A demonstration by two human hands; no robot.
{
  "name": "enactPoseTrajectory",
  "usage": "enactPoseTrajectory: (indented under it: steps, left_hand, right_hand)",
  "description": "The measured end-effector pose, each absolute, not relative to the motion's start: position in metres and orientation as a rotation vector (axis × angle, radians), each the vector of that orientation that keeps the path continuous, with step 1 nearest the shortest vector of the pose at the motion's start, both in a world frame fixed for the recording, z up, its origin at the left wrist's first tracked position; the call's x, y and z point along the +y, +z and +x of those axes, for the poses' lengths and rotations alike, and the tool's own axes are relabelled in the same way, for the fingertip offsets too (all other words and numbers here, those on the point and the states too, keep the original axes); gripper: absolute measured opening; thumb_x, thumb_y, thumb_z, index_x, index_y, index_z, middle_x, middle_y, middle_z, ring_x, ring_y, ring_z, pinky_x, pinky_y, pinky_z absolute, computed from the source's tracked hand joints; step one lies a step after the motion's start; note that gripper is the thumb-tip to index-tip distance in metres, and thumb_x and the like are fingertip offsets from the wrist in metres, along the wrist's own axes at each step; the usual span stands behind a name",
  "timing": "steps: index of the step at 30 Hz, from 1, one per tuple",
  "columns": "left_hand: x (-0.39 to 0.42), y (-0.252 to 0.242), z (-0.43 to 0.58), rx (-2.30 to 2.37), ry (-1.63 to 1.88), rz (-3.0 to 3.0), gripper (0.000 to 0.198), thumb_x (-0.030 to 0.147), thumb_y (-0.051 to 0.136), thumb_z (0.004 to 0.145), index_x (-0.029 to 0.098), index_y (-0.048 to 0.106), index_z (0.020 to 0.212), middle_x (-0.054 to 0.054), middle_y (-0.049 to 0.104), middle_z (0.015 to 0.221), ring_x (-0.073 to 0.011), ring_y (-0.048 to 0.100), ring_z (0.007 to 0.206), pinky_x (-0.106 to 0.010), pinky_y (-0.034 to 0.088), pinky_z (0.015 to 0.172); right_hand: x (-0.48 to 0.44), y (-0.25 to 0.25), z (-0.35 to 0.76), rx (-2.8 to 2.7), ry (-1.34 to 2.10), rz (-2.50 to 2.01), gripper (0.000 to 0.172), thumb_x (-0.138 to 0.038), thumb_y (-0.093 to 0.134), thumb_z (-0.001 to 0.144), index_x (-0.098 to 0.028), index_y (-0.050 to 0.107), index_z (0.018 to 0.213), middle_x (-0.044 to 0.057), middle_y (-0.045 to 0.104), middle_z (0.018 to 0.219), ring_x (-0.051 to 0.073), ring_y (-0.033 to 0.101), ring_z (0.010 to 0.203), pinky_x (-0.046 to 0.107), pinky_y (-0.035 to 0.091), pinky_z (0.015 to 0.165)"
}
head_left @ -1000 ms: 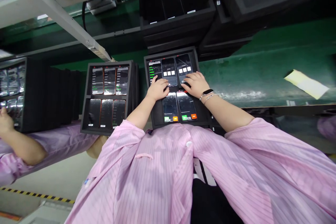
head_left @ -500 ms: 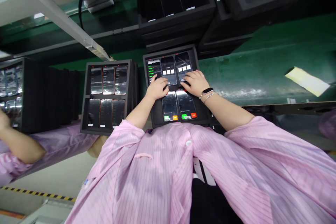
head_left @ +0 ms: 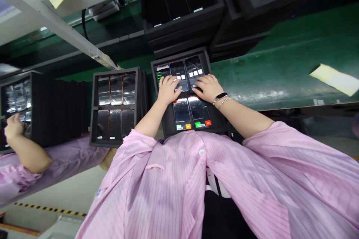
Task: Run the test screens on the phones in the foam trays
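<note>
In front of me lies a black foam tray with several smartphones in its slots. My left hand rests over the upper left phones, fingers spread, holding nothing. Under its fingertips are a phone with green text and the upper middle phone. My right hand is open too, its fingers on the lower part of the upper right phone, which shows white squares. Below are a phone with green and orange buttons and a phone with green and red buttons. My left forearm hides the lower left slot.
To the left stands another black tray of phones. At far left, a co-worker's hand is over a further phone tray. Stacked black trays stand behind. A yellowish paper lies on the green bench.
My left hand has moved slightly up over the upper phones, covering more of the green-text screen. My right hand stays nearly in place. The co-worker's hand has come further into view.
</note>
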State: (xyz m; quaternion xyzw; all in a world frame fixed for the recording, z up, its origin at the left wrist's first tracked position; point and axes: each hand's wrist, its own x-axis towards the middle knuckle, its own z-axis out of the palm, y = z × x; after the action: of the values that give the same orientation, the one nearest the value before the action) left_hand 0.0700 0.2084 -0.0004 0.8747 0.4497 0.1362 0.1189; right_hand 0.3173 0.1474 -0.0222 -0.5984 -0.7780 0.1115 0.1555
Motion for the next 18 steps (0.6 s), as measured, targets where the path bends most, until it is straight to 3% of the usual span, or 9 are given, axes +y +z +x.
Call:
enactPoseTrajectory:
  steps: [2, 6, 9, 12, 18]
  left_hand:
    - [0.214, -0.003, 0.078, 1.415, 0.435, 2.529, 0.045, 0.046, 0.062, 0.1, 0.026, 0.068, 0.139, -0.011, 0.059, 0.156, -0.0381, 0.045, 0.151, -0.062, 0.027, 0.131]
    - [0.218, -0.005, 0.086, 1.546, 0.366, 2.47, 0.049, 0.054, 0.069, 0.096, 0.024, 0.072, 0.134, -0.016, 0.047, 0.166, -0.0457, 0.029, 0.16, -0.07, 0.017, 0.131]
    - [0.21, -0.002, 0.08, 1.539, 0.426, 2.467, 0.061, 0.06, 0.068, 0.095, 0.028, 0.062, 0.147, -0.014, 0.039, 0.171, -0.0442, 0.025, 0.162, -0.069, 0.017, 0.132]
    - [0.185, 0.003, 0.063, 1.542, 0.478, 2.416, 0.07, 0.064, 0.061, 0.098, 0.025, 0.051, 0.155, -0.016, 0.037, 0.171, -0.0414, 0.024, 0.163, -0.065, 0.02, 0.132]
    - [0.084, 0.008, 0.014, 1.398, 0.418, 2.351, 0.072, 0.066, 0.05, 0.102, 0.02, 0.043, 0.158, -0.021, 0.039, 0.168, -0.0349, 0.034, 0.159, -0.057, 0.027, 0.132]
  right_hand:
    - [0.146, -0.022, 0.317, -2.225, 0.319, -1.723, 0.051, -0.051, 0.043, 0.104, -0.018, 0.076, 0.125, 0.015, 0.068, 0.139, 0.035, 0.055, 0.133, 0.061, 0.029, 0.126]
    - [0.147, -0.018, 0.316, -2.246, 0.32, -1.697, 0.056, -0.052, 0.043, 0.104, -0.015, 0.069, 0.137, 0.016, 0.063, 0.149, 0.036, 0.052, 0.139, 0.06, 0.027, 0.127]
    - [0.158, -0.017, 0.311, -2.26, 0.317, -1.665, 0.061, -0.051, 0.044, 0.103, -0.014, 0.059, 0.149, 0.017, 0.053, 0.16, 0.039, 0.042, 0.149, 0.066, 0.02, 0.128]
    - [0.17, -0.016, 0.305, -2.268, 0.408, -1.687, 0.061, -0.046, 0.04, 0.104, -0.012, 0.054, 0.152, 0.018, 0.054, 0.159, 0.041, 0.036, 0.154, 0.073, 0.012, 0.128]
    - [0.118, 0.002, 0.313, -2.086, 0.403, -1.745, 0.066, -0.054, 0.032, 0.107, -0.013, 0.045, 0.157, 0.018, 0.048, 0.162, 0.038, 0.03, 0.158, 0.064, 0.016, 0.131]
